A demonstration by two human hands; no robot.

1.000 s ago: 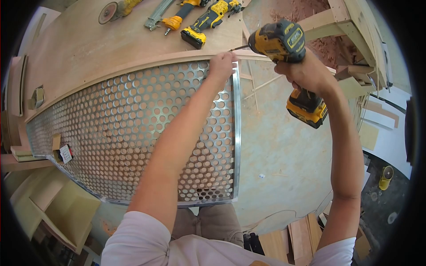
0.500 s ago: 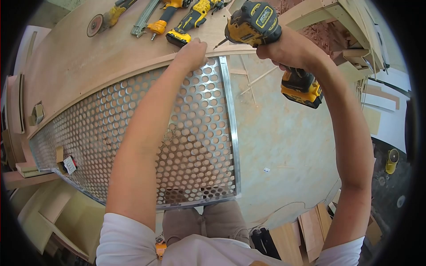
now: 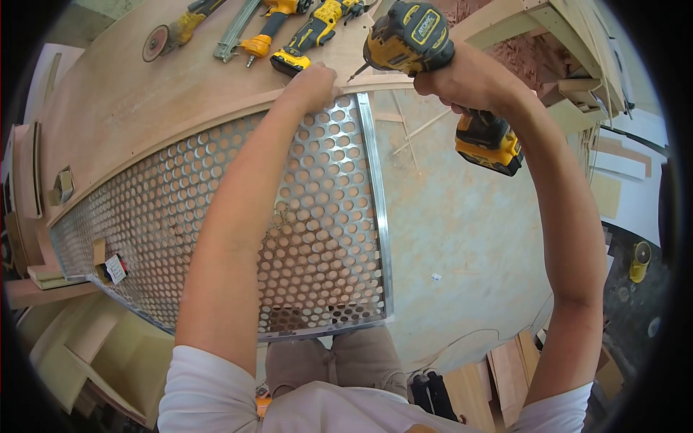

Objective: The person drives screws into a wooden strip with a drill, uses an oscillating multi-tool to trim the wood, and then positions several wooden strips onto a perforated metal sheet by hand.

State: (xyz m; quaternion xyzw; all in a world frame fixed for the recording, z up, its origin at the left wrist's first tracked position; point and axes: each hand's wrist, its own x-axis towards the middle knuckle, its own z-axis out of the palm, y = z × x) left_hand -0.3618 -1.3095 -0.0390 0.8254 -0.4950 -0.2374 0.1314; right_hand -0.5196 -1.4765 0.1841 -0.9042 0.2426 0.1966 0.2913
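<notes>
A yellow and black cordless drill (image 3: pixel 411 37) is gripped in my right hand (image 3: pixel 473 78), its bit pointing down left toward the wooden strip (image 3: pixel 245 108). My left hand (image 3: pixel 312 88) is at the top edge of the perforated metal panel (image 3: pixel 317 195), beside the strip; its fingers are bent, and what they hold, if anything, is hidden. The panel has round holes and a metal frame, and its right end lies below the drill bit.
An angle grinder (image 3: pixel 173 32), an orange air tool (image 3: pixel 268 32) and a yellow power tool (image 3: pixel 310 36) lie on the wooden board. A small open box (image 3: pixel 99 252) rests on the panel. Wooden framing (image 3: pixel 570 36) stands at upper right.
The drill and my right hand have shifted very slightly left. My left hand stays in the same place at the panel's edge.
</notes>
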